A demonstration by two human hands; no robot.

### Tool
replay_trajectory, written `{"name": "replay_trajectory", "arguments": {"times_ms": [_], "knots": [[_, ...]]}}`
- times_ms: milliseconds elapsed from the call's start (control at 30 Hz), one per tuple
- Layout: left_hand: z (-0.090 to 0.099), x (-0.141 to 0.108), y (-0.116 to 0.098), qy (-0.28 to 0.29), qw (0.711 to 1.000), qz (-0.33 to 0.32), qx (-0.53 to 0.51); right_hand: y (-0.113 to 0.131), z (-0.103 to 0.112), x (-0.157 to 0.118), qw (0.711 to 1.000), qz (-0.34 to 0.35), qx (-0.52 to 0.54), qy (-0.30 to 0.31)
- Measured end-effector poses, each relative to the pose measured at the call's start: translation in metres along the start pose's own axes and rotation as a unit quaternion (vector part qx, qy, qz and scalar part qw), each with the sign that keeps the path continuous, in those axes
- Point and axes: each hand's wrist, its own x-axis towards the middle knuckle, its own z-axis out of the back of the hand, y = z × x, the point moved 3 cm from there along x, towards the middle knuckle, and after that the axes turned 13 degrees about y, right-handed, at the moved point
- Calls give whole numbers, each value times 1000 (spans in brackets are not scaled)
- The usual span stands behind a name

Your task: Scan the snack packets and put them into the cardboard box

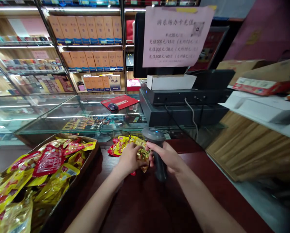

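Note:
My right hand [168, 157] is wrapped round the handle of a dark grey barcode scanner [160, 168], whose head points away over the counter. Beside it, my left hand [130, 158] has its fingers bent over a small pile of yellow and red snack packets [121, 144]. A gold packet [143, 158] lies under its fingertips; whether they pinch it is hard to see. On the left, a cardboard box [91, 155] is filled with more red, yellow and gold packets.
Behind the dark red table [135, 207] is a glass display case [50, 126] with a red mat [120, 102] and a mouse [113, 106]. A cash drawer [183, 113] and a monitor with a paper sign [176, 35] stand beyond the scanner. White boxes [261, 106] are at right.

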Motion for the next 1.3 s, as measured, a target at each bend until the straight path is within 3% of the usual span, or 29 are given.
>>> {"name": "replay_trajectory", "arguments": {"times_ms": [133, 267, 400, 500, 567, 667, 733, 800, 1000, 1100, 1300], "knots": [[-10, -6, -16, 69, 989, -3, 134, -1, -2, 1, 1000, 1, -4, 1], [-13, -7, -17, 115, 982, 9, 149, -1, -5, 0, 1000, 7, -4, 9], [3, -6, -5, 93, 993, 11, 65, 0, -8, -4, 1000, 12, -16, 14], [25, -6, 11, 91, 989, 20, -114, 3, -9, -6, 1000, 15, -21, 5], [38, -7, 24, 108, 952, 43, -284, 2, -9, -5, 1000, 17, -18, 3], [49, -11, 42, 120, 855, 67, -501, -3, -9, -2, 1000, 7, -22, 1], [53, -13, 53, 105, 806, 74, -577, -7, -10, 0, 999, -8, -31, 6], [54, -14, 63, 86, 783, 78, -611, -10, -13, 0, 999, -22, -45, 16], [52, -13, 76, 59, 799, 104, -590, -13, -31, -2, 998, -12, -50, 39], [47, -10, 73, 55, 811, 106, -573, -17, -37, -1, 998, -4, -42, 51], [34, -3, 63, 34, 803, 120, -583, -23, -39, 1, 998, -10, -29, 49]]}}
